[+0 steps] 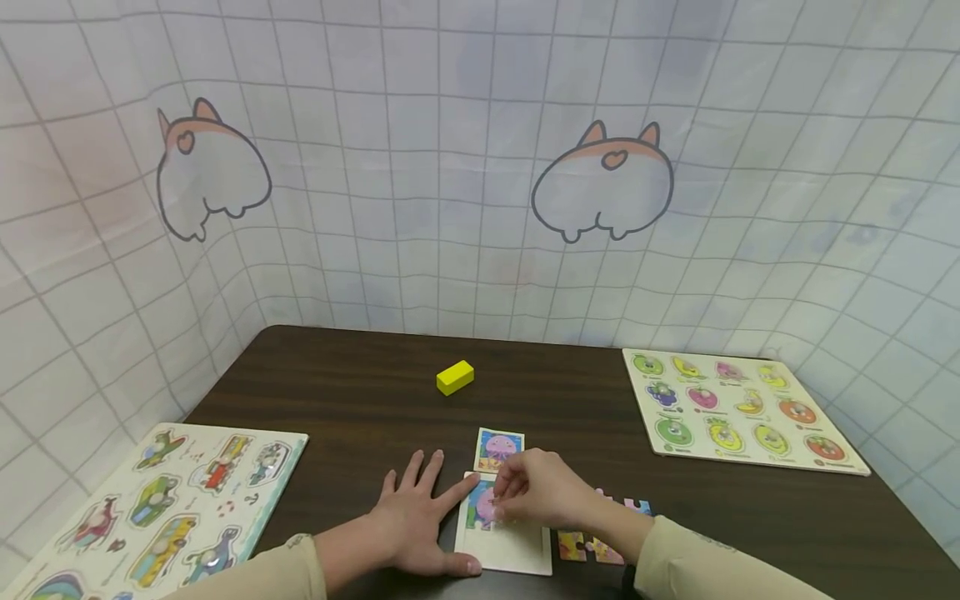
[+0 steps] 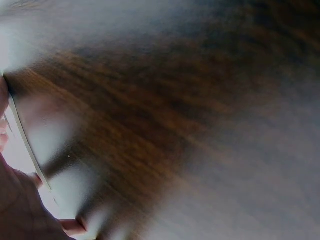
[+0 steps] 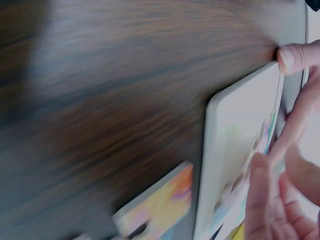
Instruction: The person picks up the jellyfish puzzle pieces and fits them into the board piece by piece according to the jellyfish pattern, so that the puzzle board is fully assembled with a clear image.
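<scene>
In the head view, a small white puzzle tray (image 1: 510,552) lies in front of me, with joined pieces of a pink octopus picture (image 1: 482,502) in its upper left. My left hand (image 1: 415,529) lies with fingers spread, its index fingertip at the tray's upper left corner and its thumb by the lower left edge. Over the tray, my right hand (image 1: 543,496) has bent fingers and pinches at a puzzle piece beside the joined ones; the fingers mostly hide that piece. Loose jigsaw pieces (image 1: 572,547) lie right of the tray, partly under the right forearm. An octopus picture card (image 1: 498,446) sits just beyond it.
A yellow block (image 1: 455,377) stands farther back on the dark wooden table (image 1: 360,375). At the left lies a vehicle puzzle board (image 1: 172,500). A fruit puzzle board (image 1: 738,412) lies at the right. A white grid-patterned curtain (image 1: 420,167) surrounds the table.
</scene>
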`<state>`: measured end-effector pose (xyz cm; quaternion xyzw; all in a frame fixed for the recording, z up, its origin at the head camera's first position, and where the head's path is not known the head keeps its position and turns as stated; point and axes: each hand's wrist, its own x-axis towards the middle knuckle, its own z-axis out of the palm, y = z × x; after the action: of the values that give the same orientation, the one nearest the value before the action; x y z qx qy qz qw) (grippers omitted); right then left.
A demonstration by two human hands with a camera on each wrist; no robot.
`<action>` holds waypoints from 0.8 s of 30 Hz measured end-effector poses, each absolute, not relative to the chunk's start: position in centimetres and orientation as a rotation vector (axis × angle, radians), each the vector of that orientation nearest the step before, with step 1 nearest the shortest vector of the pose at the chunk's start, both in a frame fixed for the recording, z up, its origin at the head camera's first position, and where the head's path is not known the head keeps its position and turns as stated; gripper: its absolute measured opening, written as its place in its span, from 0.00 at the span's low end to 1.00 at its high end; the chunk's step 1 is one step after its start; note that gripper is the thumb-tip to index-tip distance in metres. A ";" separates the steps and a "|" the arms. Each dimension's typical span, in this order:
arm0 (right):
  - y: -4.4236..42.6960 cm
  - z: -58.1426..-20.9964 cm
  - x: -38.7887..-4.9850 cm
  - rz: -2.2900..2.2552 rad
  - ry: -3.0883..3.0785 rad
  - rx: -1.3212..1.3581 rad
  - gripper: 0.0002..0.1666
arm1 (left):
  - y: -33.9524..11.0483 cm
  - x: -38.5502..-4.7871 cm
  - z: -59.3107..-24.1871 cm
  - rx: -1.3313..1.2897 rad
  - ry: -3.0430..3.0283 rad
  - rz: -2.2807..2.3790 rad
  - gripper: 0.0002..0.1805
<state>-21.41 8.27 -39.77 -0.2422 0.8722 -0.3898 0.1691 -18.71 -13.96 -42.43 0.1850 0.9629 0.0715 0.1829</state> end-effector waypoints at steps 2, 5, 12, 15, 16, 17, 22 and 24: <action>9.1 -39.5 -21.5 -1.146 2.427 -0.721 0.08 | -13.9 -18.6 -42.1 0.501 2.712 0.189 0.56; 10.5 -39.0 -21.5 -1.186 2.390 -0.730 0.08 | -13.9 -18.6 -42.1 0.494 2.706 0.189 0.56; 14.2 -38.9 -21.4 -1.238 2.420 -0.693 0.10 | -13.8 -19.0 -42.4 0.502 2.696 0.190 0.57; 16.0 -39.3 -21.3 -1.248 2.442 -0.663 0.11 | -13.8 -18.8 -42.1 0.503 2.697 0.188 0.56; 16.5 -39.5 -21.3 -1.248 2.452 -0.652 0.11 | -13.7 -18.8 -42.0 0.503 2.698 0.188 0.56; 17.1 -39.7 -21.3 -1.243 2.464 -0.640 0.12 | -13.7 -18.7 -42.0 0.502 2.698 0.188 0.55; 19.7 -40.5 -21.4 -1.226 2.532 -0.608 0.13 | -13.8 -18.7 -42.0 0.498 2.683 0.195 0.55; 20.5 -40.7 -21.5 -1.219 2.553 -0.602 0.14 | -13.8 -18.7 -42.0 0.495 2.682 0.199 0.55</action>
<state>-21.47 20.48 -40.66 -0.2064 0.8757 -0.4183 0.1243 -18.70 -13.79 -42.00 0.1774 0.9605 0.0711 0.2022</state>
